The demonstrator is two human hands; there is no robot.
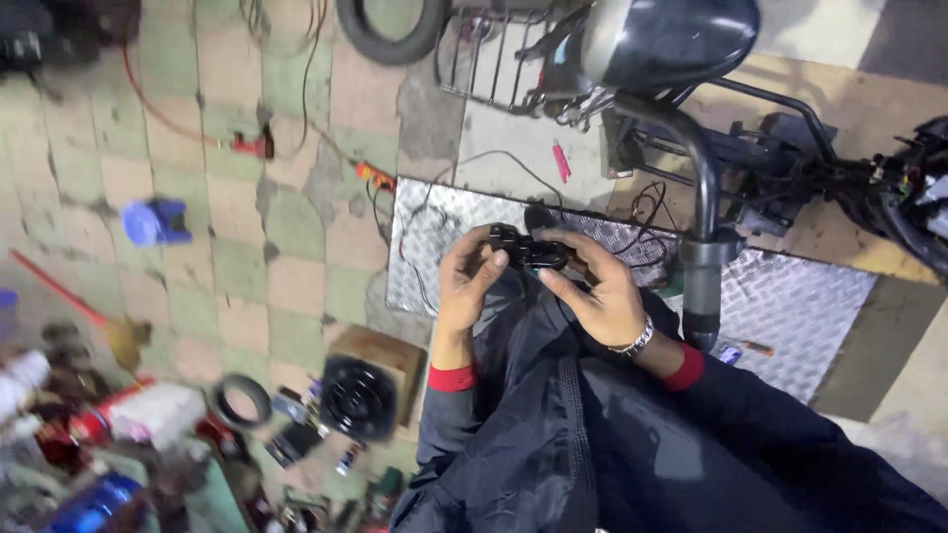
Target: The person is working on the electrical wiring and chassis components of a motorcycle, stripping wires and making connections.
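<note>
A small black plastic part with thin dark wires trailing from it is held between both hands above the person's lap, just in front of a silver diamond-pattern metal plate that lies on the floor. The left hand is closed on the part's left end, thumb laid over the top, and the right hand, with a metal bracelet at the wrist, is wrapped round its right end with the fingertips pressed against the underside. The wires are looped loosely over the plate to the far side, so a tug of either hand could, it is judged, strain them where they enter the part, or they could be snagged on the plate's edge. Just right of the right hand a dark metal tube with a grey clamp is seen standing upright, part of the stripped black vehicle frame farther off; an elbow could be knocked against it. If the grip is loosened, the part would likely be dropped onto the dark jacket or the plate. To the near left, on the worn green-and-pink tiled floor, a round black speaker-like disc on a brown box, a black rubber ring and blurred bottles and cans are crowded together, where a small fallen piece could easily be lost.
</note>
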